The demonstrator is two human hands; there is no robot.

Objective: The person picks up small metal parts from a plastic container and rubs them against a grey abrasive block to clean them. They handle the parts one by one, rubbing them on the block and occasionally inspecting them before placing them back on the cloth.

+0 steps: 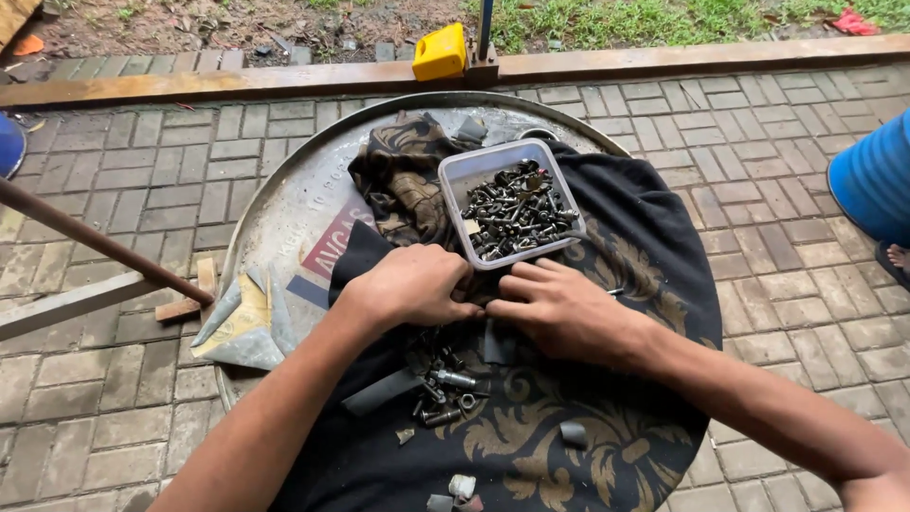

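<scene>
Head view is looking down on a round metal desk (284, 204) standing on brick paving (123, 171). Nearest the camera, a few small pale scraps (462, 485) are lying at the desk's near edge on a black cloth with gold ornament (531, 436), and a short grey piece (573, 433) is lying just beyond them. Farther in, a loose cluster of bolts and nuts (444, 384) is sitting on the cloth, with a dark flat strip (381, 391) just beside it on the left.

Both forearms are reaching in from the near side. Left hand (412, 284) is resting knuckles-up on the cloth, fingers curled under; whether its grip is clamped on anything cannot be told. Right hand (559, 308) is lying flat beside it, fingers pointing left, fingertips meeting those of the left hand; its grip is likewise hidden. Both hands are sitting between the loose cluster and a clear plastic tub (455, 175).

That tub, rectangular and upright, is standing just beyond the fingers and is holding a heap of dark screws and bolts (517, 213). A crumpled brown patterned cloth (398, 171) is lying to its left.

At the desk's left rim, torn foil-like sheets (245, 322) are lying. Beyond the desk, a yellow container (440, 52) is standing on a wooden kerb (664, 62). A blue drum (877, 180) is standing at the right edge.
</scene>
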